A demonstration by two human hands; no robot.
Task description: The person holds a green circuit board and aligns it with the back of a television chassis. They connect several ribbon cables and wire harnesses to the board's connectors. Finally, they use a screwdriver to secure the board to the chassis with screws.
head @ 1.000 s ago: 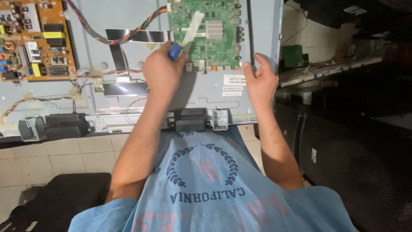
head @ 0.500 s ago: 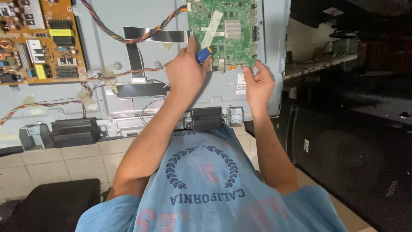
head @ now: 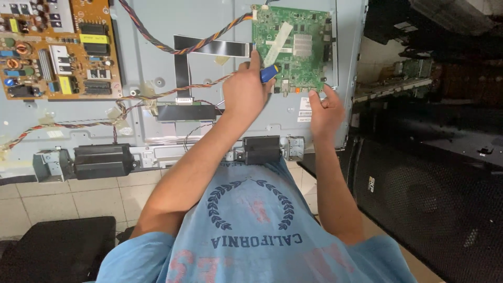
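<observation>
A green circuit board (head: 301,36) is mounted at the upper right of a grey metal television back panel (head: 141,63). My left hand (head: 245,94) is closed around a blue-handled screwdriver (head: 269,72), which sits at the board's lower left edge. My right hand (head: 326,111) has its fingers spread, and the fingertips touch the board's lower right corner. A white flat ribbon (head: 277,37) lies across the board. A braided multicolour wire bundle (head: 183,48) runs from the board toward the left.
An orange power board (head: 57,47) is at the panel's upper left. Black flat cables (head: 209,48), two black speaker blocks (head: 102,160) and metal brackets (head: 47,163) line the panel. A large black speaker cabinet (head: 429,194) stands at the right. There is tiled floor (head: 63,199) below.
My right hand has moved from the panel's right edge to the green board's lower right corner. My left hand stays at the board's lower left with the screwdriver. The view has shifted.
</observation>
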